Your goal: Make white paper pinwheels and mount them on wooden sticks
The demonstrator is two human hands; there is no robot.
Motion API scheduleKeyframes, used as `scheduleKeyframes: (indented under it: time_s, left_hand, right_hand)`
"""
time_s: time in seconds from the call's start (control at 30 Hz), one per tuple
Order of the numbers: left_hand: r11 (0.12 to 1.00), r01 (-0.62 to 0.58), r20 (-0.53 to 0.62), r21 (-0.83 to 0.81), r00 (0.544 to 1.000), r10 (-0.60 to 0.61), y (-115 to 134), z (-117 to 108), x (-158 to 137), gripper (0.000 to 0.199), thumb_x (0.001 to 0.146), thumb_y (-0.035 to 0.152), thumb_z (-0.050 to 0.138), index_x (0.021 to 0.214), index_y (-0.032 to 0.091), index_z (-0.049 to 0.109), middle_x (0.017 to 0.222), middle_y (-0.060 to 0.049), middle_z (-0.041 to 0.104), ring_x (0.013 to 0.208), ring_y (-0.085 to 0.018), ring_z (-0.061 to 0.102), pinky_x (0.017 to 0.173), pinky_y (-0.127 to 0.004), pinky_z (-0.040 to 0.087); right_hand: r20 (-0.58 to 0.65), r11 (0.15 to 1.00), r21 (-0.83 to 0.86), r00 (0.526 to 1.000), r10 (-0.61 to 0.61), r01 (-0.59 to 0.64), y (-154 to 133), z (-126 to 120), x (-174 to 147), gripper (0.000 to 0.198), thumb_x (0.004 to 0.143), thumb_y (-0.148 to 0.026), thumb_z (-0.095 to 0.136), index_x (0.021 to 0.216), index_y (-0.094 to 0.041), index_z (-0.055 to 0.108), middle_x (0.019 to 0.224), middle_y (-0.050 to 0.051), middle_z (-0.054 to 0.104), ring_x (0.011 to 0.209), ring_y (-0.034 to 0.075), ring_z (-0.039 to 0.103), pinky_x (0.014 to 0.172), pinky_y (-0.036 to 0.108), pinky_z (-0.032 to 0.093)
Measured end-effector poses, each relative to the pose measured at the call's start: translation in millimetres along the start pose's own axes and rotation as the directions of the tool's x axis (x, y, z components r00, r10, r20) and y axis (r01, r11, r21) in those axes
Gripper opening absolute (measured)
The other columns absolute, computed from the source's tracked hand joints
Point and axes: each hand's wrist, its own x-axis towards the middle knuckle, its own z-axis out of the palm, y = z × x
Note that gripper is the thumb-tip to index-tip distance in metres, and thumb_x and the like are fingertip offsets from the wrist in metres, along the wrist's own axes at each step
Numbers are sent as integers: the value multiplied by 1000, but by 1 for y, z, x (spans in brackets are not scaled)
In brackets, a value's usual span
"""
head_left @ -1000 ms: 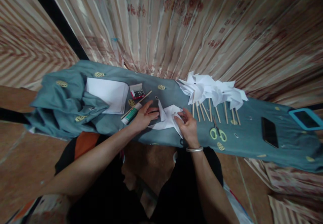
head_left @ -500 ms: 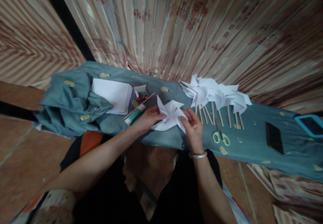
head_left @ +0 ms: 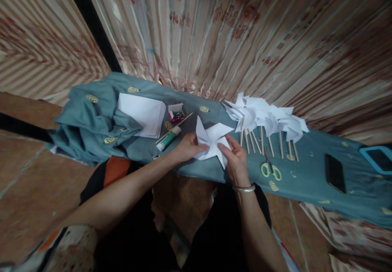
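Observation:
A white paper pinwheel (head_left: 214,134) without a stick is held between my two hands above the front of the cloth. My left hand (head_left: 189,146) pinches its left side, thumb on top near the folded centre. On the right side, my right hand (head_left: 235,157) grips a blade with the thumb on top and fingers behind. Left of my left hand lie a glue stick (head_left: 168,138) and a thin wooden stick (head_left: 184,119). A small red and white box (head_left: 176,112) of metal pins stands open behind them.
Finished pinwheels (head_left: 266,114) on sticks lie at the back right. Green-handled scissors (head_left: 270,170) rest before them, with a black phone (head_left: 335,173) and a blue-framed device (head_left: 376,159) farther right. A stack of white paper (head_left: 143,114) lies left on the blue-green cloth (head_left: 92,117).
The pinwheel has turned a little in my hands, and its blades stand more spread. My right thumb has moved closer to the centre. The whole view has shifted slightly.

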Motion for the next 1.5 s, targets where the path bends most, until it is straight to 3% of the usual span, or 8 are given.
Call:
scheduleKeyframes:
  time_s: [0.2, 0.43, 0.8, 1.03, 1.17, 1.27, 1.33, 1.5]
  left_hand:
    - [989, -55, -73, 139, 995, 66, 0, 4, 1, 15, 63, 23, 74, 74, 15, 70, 75, -4, 71, 69, -20, 63, 65, -29, 47]
    - [992, -39, -172, 118, 983, 60, 1, 8, 0, 14, 63, 20, 75, 76, 16, 72, 77, -4, 73, 73, -22, 66, 66, -31, 51]
    - [995, -38, -203, 90, 978, 56, 2, 9, 2, 16, 61, 20, 76, 76, 16, 72, 79, -4, 74, 76, -22, 67, 71, -31, 53]
    - [996, -84, -256, 19, 963, 86, 18, 1, 5, 13, 58, 17, 75, 70, 15, 70, 72, -3, 72, 66, -19, 64, 64, -30, 52]
    - [980, -199, -354, 5, 916, 188, 46, -17, 7, 22, 55, 24, 80, 71, 13, 70, 71, -3, 72, 69, -20, 66, 66, -31, 54]
    - [937, -348, -476, -28, 829, 294, 75, -31, 7, 30, 55, 27, 81, 78, 12, 71, 75, -3, 73, 74, -22, 68, 71, -34, 56]
    - [891, -452, -529, -41, 766, 365, 93, -40, 9, 33, 55, 28, 82, 81, 11, 71, 77, -4, 73, 82, -24, 70, 77, -36, 56]
    - [810, -584, -564, -57, 688, 456, 117, -62, 17, 43, 54, 25, 85, 93, 13, 70, 81, -3, 73, 93, -25, 68, 86, -38, 56]
  right_hand:
    - [-1, 993, -70, 995, -98, 97, 1, 3, -5, 61, 65, -38, 79, 118, -18, 59, 95, 6, 76, 84, 23, 71, 82, 41, 55]
    - [11, 979, -166, 993, -119, 119, -4, 7, -11, 65, 66, -42, 77, 124, -17, 58, 100, 8, 75, 89, 26, 70, 84, 43, 54]
    - [49, 956, -206, 978, -204, 209, -14, 4, -22, 58, 74, -46, 72, 122, -17, 60, 103, 10, 74, 96, 26, 69, 91, 43, 52]
    - [-49, 980, -106, 983, -174, 169, -8, -12, -11, 52, 83, -54, 60, 120, -18, 64, 100, 11, 74, 93, 24, 68, 82, 40, 52]
    - [-47, 985, -116, 990, -135, 129, -2, -6, -7, 47, 79, -51, 66, 114, -19, 67, 98, 10, 75, 86, 21, 69, 77, 38, 53]
    - [-15, 971, -198, 990, -137, 131, 8, 0, -5, 44, 71, -49, 73, 103, -19, 71, 97, 9, 76, 87, 23, 70, 82, 43, 54]
    - [37, 946, -281, 987, -156, 160, 15, 3, -4, 37, 69, -47, 75, 94, -20, 73, 96, 9, 76, 88, 24, 70, 86, 45, 52]
    - [251, 812, -489, 943, -219, 319, 19, 14, 1, 21, 77, -41, 65, 83, -23, 75, 89, 7, 77, 85, 25, 70, 87, 45, 52]
